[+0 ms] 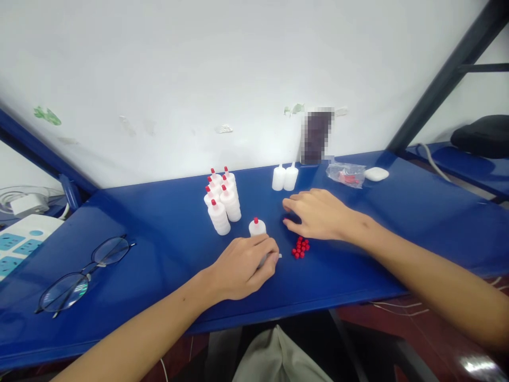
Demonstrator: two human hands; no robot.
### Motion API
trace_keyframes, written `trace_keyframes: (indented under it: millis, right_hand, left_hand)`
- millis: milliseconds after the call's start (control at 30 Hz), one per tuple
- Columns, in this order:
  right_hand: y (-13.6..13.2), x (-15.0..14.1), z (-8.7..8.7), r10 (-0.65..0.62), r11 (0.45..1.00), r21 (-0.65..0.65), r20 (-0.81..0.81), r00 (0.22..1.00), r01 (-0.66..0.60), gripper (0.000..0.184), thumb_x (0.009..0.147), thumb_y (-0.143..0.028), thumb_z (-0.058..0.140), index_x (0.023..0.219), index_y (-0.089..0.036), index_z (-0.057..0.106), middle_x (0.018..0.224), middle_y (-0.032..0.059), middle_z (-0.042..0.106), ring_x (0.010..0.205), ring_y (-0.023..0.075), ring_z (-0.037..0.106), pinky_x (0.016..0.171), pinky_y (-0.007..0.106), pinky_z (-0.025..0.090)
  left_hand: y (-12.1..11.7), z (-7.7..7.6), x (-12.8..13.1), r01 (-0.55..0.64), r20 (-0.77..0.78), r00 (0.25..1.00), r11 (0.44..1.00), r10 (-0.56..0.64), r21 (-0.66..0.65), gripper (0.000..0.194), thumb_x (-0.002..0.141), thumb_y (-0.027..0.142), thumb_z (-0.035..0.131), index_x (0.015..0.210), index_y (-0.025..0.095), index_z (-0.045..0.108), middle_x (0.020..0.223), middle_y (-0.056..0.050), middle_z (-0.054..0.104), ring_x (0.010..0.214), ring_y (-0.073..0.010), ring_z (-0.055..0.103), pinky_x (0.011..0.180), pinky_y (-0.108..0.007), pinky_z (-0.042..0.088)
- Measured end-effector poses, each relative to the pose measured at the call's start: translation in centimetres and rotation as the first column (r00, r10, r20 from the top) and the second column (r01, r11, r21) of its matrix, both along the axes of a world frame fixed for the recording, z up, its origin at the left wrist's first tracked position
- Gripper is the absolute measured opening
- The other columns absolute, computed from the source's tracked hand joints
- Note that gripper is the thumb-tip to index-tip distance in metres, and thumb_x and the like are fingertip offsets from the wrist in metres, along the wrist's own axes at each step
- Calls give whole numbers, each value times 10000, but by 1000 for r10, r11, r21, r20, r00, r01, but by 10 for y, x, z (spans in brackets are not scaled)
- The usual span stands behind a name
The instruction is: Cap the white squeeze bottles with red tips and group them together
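1. Left of centre, toward the back edge of the table (159, 228): capped bottles (230, 206), seven counted, stood upright in a close cluster, red tips fitted.
2. Nearer the front edge, behind the left hand (243, 268): single capped bottle (257, 228), upright, partly hidden. Eight are thus judged done.
3. Left grip: fingers closed around a held bottle (280, 256), laid over, its pale nozzle pointed toward the right edge; no red tip is seen on it.
4. Right grip: fingers of the right hand (318, 212) curled and parted, above the table's middle. A trace of red is seen at the thumb tip; whether a cap is held cannot be told.
5. By the back edge, right of centre: uncapped bottles (277, 180), two, upright. With the held one, three are judged left.
6. Below the right hand: loose red caps (299, 249), about eleven, judged ample.
7. Edges and room: the back right is occupied by a clear bag (352, 172) and a white rounded object (376, 174), the front-left corner area by spectacles (71, 286). Bare surface is offered between spectacles and cluster; the front right is crossed by the right forearm (417, 265).
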State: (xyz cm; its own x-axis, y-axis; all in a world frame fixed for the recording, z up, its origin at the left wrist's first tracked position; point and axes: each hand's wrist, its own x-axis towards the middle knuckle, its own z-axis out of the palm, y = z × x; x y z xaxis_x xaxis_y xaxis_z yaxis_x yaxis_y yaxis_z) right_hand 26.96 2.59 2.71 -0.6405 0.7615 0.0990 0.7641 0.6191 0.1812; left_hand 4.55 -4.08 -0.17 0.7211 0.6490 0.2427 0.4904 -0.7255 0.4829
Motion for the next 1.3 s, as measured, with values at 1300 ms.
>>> trace_keyframes:
  millis: [1300]
  right_hand:
    - [-20, -17, -9, 138, 760, -213, -870, 473, -614, 130, 890, -288, 691, 939, -184, 754, 849, 26, 620, 732, 113, 591, 641, 243, 495]
  left_hand:
    - [1, 0, 2, -92, 314, 925, 928, 213, -360, 124, 862, 173, 538, 778, 173, 447, 617, 77, 431, 516, -50, 335, 494, -183, 303]
